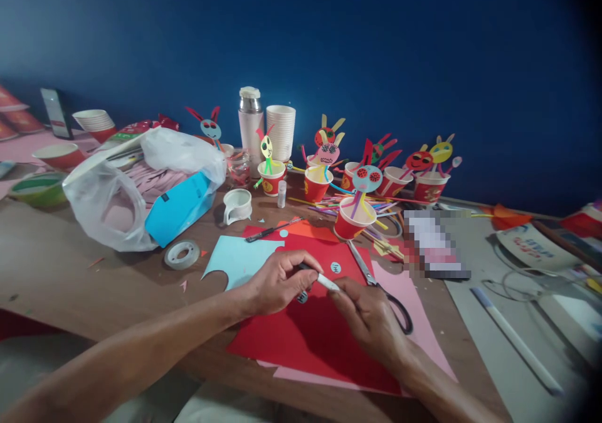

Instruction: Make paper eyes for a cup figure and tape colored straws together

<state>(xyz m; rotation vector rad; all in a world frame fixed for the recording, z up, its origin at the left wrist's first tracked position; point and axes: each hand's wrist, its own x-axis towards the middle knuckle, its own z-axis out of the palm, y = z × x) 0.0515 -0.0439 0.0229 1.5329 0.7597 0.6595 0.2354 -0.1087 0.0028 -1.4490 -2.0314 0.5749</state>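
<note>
A white marker pen (328, 282) with a dark end is held between both hands above a red sheet of paper (301, 341). My left hand (282, 278) pinches its dark end, and my right hand (364, 310) grips the other end. Two small pale paper circles with dark markings lie on the red sheet: one circle (335, 267) just beyond the pen, another circle (302, 297) partly under my left fingers. Black-handled scissors (369, 277) rest beside my right hand, which hides part of them. Left of the hands is a light blue sheet (244, 260) with a curved cut-out.
Red paper cups with paper-faced figures (355, 219) stand along the back. A plastic bag (108, 209) of pink pieces and a tape roll (182, 255) sit left. A black pen (268, 230) lies ahead; a blurred phone-like object (435, 244) is at right.
</note>
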